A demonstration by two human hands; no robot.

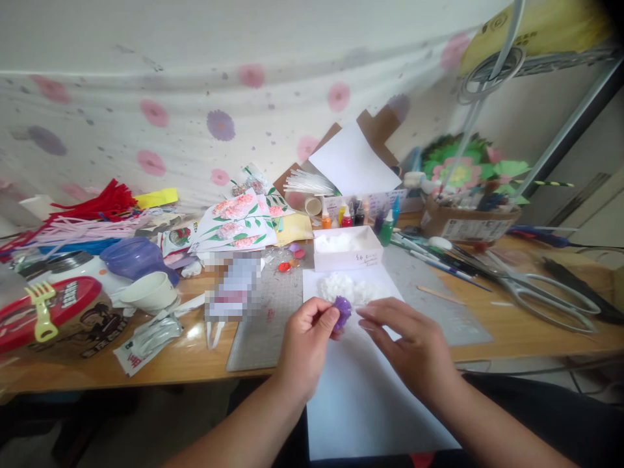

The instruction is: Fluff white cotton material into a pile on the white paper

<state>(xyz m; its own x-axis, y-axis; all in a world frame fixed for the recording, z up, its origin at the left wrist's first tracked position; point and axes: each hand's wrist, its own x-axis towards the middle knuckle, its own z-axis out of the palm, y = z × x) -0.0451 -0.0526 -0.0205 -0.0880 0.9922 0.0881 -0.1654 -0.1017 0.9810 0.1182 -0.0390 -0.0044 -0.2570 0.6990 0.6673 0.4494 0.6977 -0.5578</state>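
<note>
My left hand [311,341] pinches a small purple ruffled piece [342,312], like a bunched flower, between thumb and fingers. Just to its right is my right hand [407,335], its fingertips drawn close together in a pinch; anything between them is too small to make out. Beyond both hands, white fluffy tufts [337,286] lie on a white paper sheet [341,396], which runs down over the table's front edge. A white open box [348,260] with white material inside stands behind the tufts.
Small paint bottles [387,231] stand behind the box. Large scissors [531,286] and brushes [439,260] lie to the right, near a cardboard box [468,224]. On the left are a white cup [149,292], a red-lidded tub [53,318] and pipe cleaners [100,201]. A grey cutting mat [263,331] lies underneath.
</note>
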